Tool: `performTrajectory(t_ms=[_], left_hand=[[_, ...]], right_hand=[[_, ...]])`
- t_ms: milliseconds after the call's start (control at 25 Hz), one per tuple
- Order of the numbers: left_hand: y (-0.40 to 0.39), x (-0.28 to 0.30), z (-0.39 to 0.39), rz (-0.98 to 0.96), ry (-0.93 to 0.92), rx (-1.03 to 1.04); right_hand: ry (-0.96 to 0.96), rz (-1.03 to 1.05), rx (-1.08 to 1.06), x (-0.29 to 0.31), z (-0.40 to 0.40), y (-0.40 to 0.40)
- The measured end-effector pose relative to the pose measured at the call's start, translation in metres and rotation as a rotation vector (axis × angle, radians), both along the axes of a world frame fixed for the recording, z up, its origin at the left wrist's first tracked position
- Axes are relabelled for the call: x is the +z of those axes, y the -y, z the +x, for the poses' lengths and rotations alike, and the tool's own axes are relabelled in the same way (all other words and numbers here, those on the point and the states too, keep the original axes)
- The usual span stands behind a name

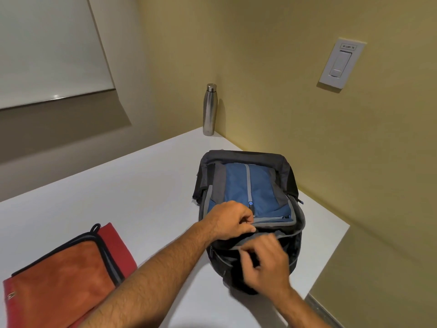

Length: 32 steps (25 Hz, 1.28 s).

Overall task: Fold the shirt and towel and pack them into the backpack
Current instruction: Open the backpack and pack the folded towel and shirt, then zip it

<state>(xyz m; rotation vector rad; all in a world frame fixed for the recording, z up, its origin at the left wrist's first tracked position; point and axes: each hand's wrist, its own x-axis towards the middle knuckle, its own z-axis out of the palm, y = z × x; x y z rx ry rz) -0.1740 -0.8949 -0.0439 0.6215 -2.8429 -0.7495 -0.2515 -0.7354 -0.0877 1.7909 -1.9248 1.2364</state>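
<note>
Backpack (250, 185) lying flat on white table (132, 185), near the right edge and close to the yellow wall (307, 114); little gap on that side, wide bare surface to the left between it and the folded cloth. Long axis running away from the viewer toward the far corner, top opening at the near end, base toward the steel bottle (209, 110) standing upright in the corner, well apart. Blue front panel facing up, grey trim strip down the middle, dark grey and black sides, grey zipper tape round the near opening.

Left hand (230, 221) fingers curled, pinching the grey edge of the front flap at the opening. Right hand (264, 261) blurred, fingers curled at the lower lip of the opening, gripping the fabric there; exact pinch point unclear.

Orange towel (66, 275) folded, black-edged, stacked on folded red shirt (115, 242) at near left of table, both partly cut off by the frame edge.

Wall switch (340, 63) upper right, whiteboard (47, 48) upper left
</note>
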Motion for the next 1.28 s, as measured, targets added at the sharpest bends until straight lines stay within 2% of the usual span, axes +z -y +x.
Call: performTrajectory(t_ms=[80, 240, 320, 400, 520, 600, 640, 800, 1000, 1280], left_hand=[[-0.002, -0.004, 0.002, 0.014, -0.037, -0.002], [-0.005, -0.009, 0.004, 0.102, -0.084, 0.018], [-0.006, -0.014, 0.011, 0.168, -0.100, 0.019], [-0.005, -0.022, 0.027, 0.263, -0.239, 0.098], [-0.001, -0.050, 0.066, 0.359, -0.536, 0.515], [0.001, -0.073, 0.088, 0.459, -0.489, 0.746], [0.001, -0.085, 0.095, 0.522, -0.406, 0.783], [-0.004, -0.118, 0.100, 0.679, -0.128, 0.657], [-0.016, -0.119, 0.075, 0.680, -0.264, 0.689], [0.010, -0.107, 0.079, 0.570, -0.263, 0.586]], right_hand=[[-0.096, -0.008, -0.022, 0.022, -0.031, 0.004], [-0.177, 0.524, 0.078, 0.031, -0.058, 0.030], [-0.225, 0.604, 0.106, 0.026, -0.056, 0.036], [-0.253, 0.607, 0.088, 0.027, -0.057, 0.039], [-0.399, 0.523, 0.102, 0.025, -0.062, 0.042], [-0.493, 0.453, 0.158, 0.018, -0.068, 0.047], [-0.498, 0.447, 0.194, 0.017, -0.070, 0.050], [-0.528, 0.422, 0.224, 0.024, -0.072, 0.060], [-0.516, 0.382, 0.217, 0.038, -0.071, 0.065], [-0.529, 0.294, 0.220, 0.062, -0.087, 0.072]])
